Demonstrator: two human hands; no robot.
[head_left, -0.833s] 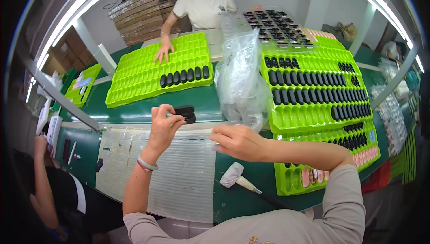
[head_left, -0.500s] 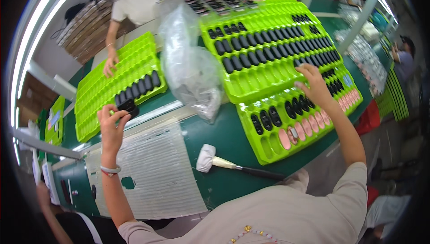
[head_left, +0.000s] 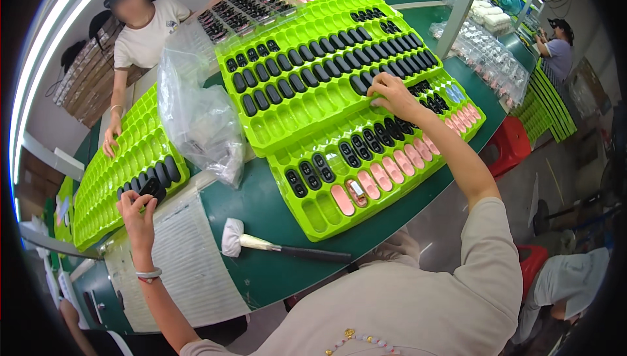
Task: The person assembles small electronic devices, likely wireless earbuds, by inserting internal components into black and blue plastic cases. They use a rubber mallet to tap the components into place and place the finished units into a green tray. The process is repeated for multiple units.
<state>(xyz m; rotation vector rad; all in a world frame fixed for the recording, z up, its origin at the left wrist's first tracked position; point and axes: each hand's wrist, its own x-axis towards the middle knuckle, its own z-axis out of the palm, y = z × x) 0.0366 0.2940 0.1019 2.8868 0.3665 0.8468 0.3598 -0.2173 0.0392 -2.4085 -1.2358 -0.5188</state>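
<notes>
My left hand is closed, pinching a black oval shell at the near edge of the left green tray. A row of similar shells lies in that tray just beyond it. My right hand reaches over the large green tray, thumb and fingers curled round a black oval shell in the nearest of its rows; the fingers partly hide it. Left of these fingers lie other black shells and several bare slots. A nearer green tray holds black pieces with openings and pink oval pieces.
A mallet with a white-wrapped head lies on the green table. A clear plastic bag stands between the trays. Across the table a co-worker's hand rests at the left tray. Red stools stand at the right.
The view has swung, so the table appears further left. My right hand has lowered, its fingers closing onto the row of black shells. My left hand still holds its shell near the left tray.
</notes>
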